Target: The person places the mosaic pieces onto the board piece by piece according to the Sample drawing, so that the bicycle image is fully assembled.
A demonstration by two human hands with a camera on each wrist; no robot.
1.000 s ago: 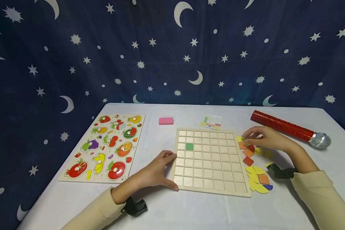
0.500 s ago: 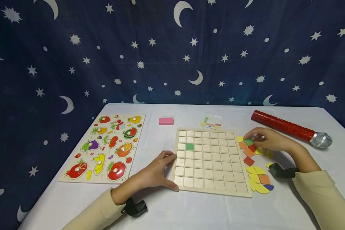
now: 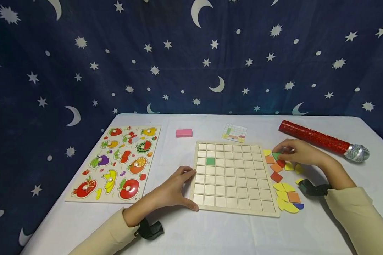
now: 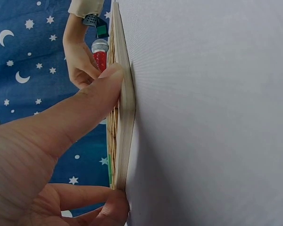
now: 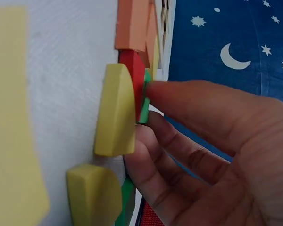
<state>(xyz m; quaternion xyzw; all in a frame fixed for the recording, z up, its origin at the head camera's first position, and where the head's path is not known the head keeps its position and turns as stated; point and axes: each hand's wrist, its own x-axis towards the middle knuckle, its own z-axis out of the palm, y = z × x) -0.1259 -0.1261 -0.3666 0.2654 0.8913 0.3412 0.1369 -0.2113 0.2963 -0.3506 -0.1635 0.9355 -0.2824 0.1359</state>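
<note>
My left hand (image 3: 175, 187) rests against the left side of a wooden grid board (image 3: 236, 177), thumb at the near corner and fingers along the edge. In the left wrist view, the thumb (image 4: 92, 106) presses the board's side. One green square (image 3: 210, 161) sits in a cell of the board. Past the board's right edge, my right hand (image 3: 298, 154) pinches a green tile (image 5: 145, 96) between thumb and fingers, low among the loose pieces. Close by lie a red tile (image 3: 281, 163), orange tiles (image 3: 276, 167) and yellow curved pieces (image 5: 115, 113).
A fruit puzzle board (image 3: 118, 164) lies at the left. Behind the grid board are a pink block (image 3: 184, 133) and a small pattern card (image 3: 234, 132). A red glittery microphone (image 3: 319, 138) lies back right, beyond the right hand. More yellow pieces (image 3: 284, 196) lie beside the board's near right corner.
My right hand has shifted slightly right, and the green tile now shows between its thumb and fingers, close to its earlier spot. The left hand has stayed at the board's edge.
</note>
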